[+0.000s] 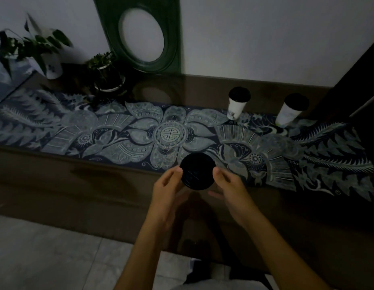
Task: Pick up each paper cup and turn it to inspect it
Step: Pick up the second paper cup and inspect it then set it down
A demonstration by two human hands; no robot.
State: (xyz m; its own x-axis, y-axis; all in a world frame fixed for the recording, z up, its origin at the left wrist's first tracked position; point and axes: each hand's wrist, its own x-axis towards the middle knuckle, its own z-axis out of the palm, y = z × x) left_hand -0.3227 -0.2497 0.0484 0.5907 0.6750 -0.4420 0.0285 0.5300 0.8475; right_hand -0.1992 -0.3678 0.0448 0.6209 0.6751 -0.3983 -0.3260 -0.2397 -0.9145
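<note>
Risk lies chiefly in the grip, as judged from the head view, the only view given. A paper cup with a black lid (197, 171) is held above the near edge of the table (56, 174), its lid turned up toward the camera so that the body is hidden beneath it. The cup is pinched from both sides: the left hand (169, 191) has its thumb and fingers curled against the left rim, and the right hand (228, 187) presses its thumb against the right rim, its other fingers curled underneath. Since only fingertips are seen on the lid's edge, the cup could be dropped if it is turned quickly, or the lid could be popped off by the squeeze. Whether anything is inside cannot be told; a spill onto the patterned runner (169, 135) would follow if so. Two more lidded cups, the nearer cup (237, 105) and the far cup (290, 110), stand well apart at the back right. Poor light could let defects be missed.
</note>
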